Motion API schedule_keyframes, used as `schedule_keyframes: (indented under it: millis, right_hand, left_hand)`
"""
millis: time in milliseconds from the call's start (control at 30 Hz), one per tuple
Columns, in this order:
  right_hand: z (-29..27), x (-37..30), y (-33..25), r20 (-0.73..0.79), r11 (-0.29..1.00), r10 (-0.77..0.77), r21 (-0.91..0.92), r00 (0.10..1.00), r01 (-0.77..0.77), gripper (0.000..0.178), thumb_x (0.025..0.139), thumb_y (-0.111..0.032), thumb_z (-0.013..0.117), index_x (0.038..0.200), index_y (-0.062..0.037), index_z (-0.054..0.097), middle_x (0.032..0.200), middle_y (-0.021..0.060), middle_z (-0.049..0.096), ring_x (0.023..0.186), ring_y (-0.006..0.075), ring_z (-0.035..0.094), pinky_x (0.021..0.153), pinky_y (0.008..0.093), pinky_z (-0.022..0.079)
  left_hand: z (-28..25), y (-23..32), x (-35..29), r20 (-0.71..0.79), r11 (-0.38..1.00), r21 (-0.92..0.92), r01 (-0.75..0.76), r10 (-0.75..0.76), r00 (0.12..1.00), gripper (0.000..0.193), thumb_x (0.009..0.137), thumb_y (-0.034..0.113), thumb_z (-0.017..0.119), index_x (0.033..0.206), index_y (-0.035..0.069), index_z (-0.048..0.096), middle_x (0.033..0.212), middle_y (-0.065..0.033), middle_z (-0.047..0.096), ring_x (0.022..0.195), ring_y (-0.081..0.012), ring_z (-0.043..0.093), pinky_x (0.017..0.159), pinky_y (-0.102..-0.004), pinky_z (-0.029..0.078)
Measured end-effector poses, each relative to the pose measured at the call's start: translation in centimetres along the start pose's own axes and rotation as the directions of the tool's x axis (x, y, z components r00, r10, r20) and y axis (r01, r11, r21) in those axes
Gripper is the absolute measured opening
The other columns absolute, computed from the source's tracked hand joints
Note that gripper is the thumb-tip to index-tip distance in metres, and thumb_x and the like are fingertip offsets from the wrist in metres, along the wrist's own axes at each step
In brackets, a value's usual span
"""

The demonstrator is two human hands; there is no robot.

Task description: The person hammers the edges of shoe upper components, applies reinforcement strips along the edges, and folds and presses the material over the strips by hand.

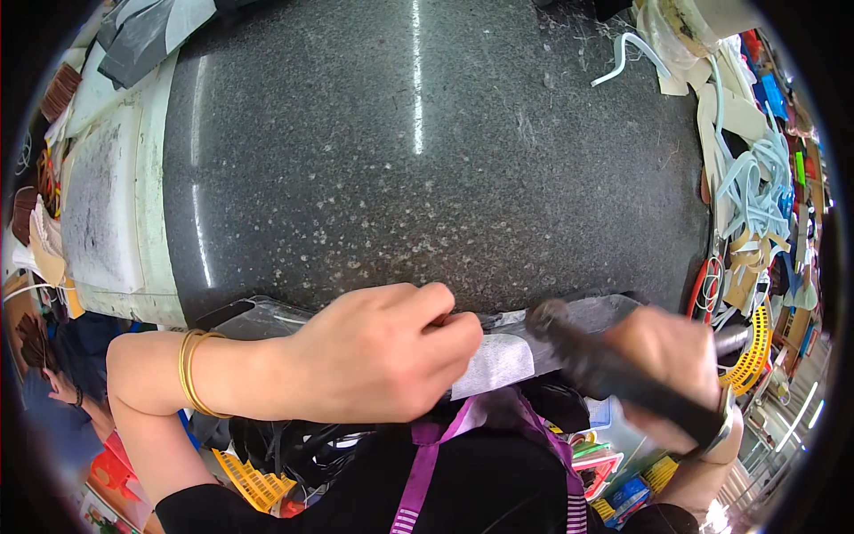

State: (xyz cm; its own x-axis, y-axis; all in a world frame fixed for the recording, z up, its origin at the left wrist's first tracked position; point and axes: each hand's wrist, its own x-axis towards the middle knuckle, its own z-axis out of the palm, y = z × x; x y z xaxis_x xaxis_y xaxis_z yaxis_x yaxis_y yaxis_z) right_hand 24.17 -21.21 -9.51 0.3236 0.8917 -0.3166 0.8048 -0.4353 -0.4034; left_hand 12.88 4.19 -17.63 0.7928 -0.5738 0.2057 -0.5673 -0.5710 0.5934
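Observation:
My left hand [391, 351], with gold bangles at the wrist, is closed above the near edge of a dark speckled stone slab [427, 205]. Its fingertips are hidden, so what they pinch cannot be made out. Right beside its curled fingers a pale grey piece of material [495, 363] lies over the edge. Dark sheet material [592, 313] runs along the same edge on both sides. My right hand [663, 356], smeared by motion, grips a black hammer-like tool [636, 383]. The tool's rounded end points at the slab's edge, to the right of the pale piece.
A pale worn board [105, 200] borders the slab on the left. Light blue tubing [756, 182] and scraps pile up on the right, near red-handled scissors [705, 287] and a yellow basket [754, 351]. Another person's hand [62, 389] shows at the far left.

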Motion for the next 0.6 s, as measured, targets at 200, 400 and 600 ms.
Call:
schedule_keyframes:
  millis: [200,400,600]
  right_hand:
    - [0.7,0.8,-2.8,-0.047,1.000,-0.004,0.030,0.999,0.006,0.027,0.067,-0.017,0.071,0.087,-0.0057,0.057,0.065,0.0038,0.048,0.052,0.0210,0.053,0.044,0.0353,0.042]
    - [0.5,1.6,-4.3,-0.114,1.000,0.017,0.014,0.993,-0.016,0.022,0.072,-0.018,0.069,0.079,-0.0079,0.050,0.064,0.0047,0.047,0.051,0.0198,0.054,0.043,0.0340,0.044]
    - [0.2,3.2,-5.0,-0.136,0.988,0.034,0.151,0.990,-0.013,0.018,0.069,-0.015,0.068,0.081,-0.0095,0.057,0.070,0.0068,0.053,0.061,0.0281,0.059,0.055,0.0411,0.047]
  left_hand:
    - [-0.7,1.0,0.6,0.026,0.987,0.159,-0.014,0.010,1.000,0.017,0.067,0.011,0.068,0.080,0.002,0.062,0.082,-0.0038,0.051,0.070,-0.0165,0.051,0.050,-0.0262,0.043]
    - [-1.1,0.0,0.1,0.034,0.997,0.049,0.060,-0.062,0.998,0.019,0.073,0.012,0.065,0.089,0.003,0.061,0.091,-0.0069,0.057,0.075,-0.0207,0.054,0.058,-0.0283,0.050]
    - [-1.7,2.2,-1.5,0.227,0.915,0.392,-0.094,0.003,0.974,0.020,0.072,0.017,0.065,0.084,0.001,0.062,0.099,-0.0083,0.058,0.075,-0.0174,0.053,0.055,-0.0228,0.043]
